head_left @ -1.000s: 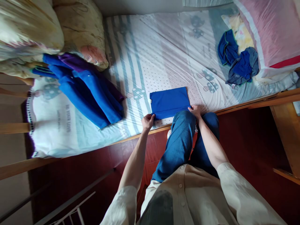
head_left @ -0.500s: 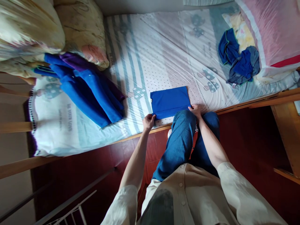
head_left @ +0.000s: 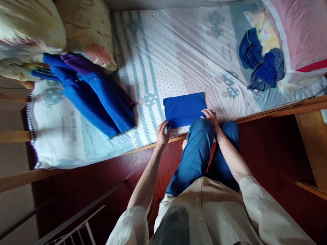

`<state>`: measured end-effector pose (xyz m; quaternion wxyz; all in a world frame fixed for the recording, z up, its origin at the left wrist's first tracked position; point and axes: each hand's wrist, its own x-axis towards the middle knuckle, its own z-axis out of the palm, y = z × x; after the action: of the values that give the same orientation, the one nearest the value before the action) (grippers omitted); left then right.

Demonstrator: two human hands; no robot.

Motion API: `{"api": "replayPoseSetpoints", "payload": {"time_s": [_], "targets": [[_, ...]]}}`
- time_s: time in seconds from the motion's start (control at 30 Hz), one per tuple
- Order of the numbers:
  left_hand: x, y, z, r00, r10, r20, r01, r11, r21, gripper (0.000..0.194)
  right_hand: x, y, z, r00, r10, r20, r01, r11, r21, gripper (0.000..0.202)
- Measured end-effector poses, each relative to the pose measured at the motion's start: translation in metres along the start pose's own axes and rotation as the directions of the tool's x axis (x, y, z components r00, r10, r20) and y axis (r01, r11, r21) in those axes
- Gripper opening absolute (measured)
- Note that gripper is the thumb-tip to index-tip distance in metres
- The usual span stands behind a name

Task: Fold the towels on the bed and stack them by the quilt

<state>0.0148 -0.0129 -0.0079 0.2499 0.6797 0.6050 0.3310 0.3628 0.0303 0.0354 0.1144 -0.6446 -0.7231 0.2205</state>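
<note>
A blue cloth (head_left: 184, 108), folded into a flat rectangle with a small white tag on its left edge, lies near the front edge of the bed (head_left: 176, 44). My left hand (head_left: 162, 133) is at its lower left corner, thumb and fingers apart, fingertips touching or just beside the edge. At the right edge, my right hand (head_left: 211, 117) has its fingers spread, the tips resting at the cloth's lower right corner. Neither hand grips the fabric.
Blue trousers (head_left: 102, 102) and a purple garment (head_left: 76, 62) lie on the left, beside a yellowish pillow (head_left: 87, 30). Crumpled blue and grey clothes (head_left: 268, 68) sit at the right near a pink bag (head_left: 298, 34). A wooden rail (head_left: 276, 110) runs along the bed's front.
Both hands have let go of the cloth's lower corners and opened. My right hand has moved slightly up and left onto the cloth's edge. The view has shifted a little.
</note>
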Motion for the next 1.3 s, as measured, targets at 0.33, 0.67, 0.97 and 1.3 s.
{"api": "replayPoseSetpoints", "payload": {"time_s": [0.33, 0.67, 0.97, 1.3], "targets": [[0.006, 0.001, 0.021, 0.953, -0.031, 0.301, -0.032, 0.979, 0.202, 0.065, 0.002, 0.003, 0.003, 0.945, -0.134, 0.298, 0.134, 0.991, 0.022, 0.051], [0.034, 0.01, 0.005, 0.925, -0.071, 0.372, -0.052, 0.949, 0.311, 0.067, 0.003, 0.004, 0.004, 0.988, -0.002, 0.156, 0.005, 1.0, -0.02, 0.048], [0.033, 0.021, -0.006, 0.926, -0.104, 0.363, -0.02, 0.946, 0.322, 0.058, 0.007, 0.007, 0.002, 0.982, 0.067, 0.174, -0.089, 0.989, 0.119, 0.047], [0.042, 0.015, -0.032, 0.914, -0.256, 0.315, 0.212, 0.963, 0.167, 0.048, 0.004, 0.006, -0.001, 0.981, 0.178, 0.082, -0.196, 0.91, 0.366, 0.041]]}}
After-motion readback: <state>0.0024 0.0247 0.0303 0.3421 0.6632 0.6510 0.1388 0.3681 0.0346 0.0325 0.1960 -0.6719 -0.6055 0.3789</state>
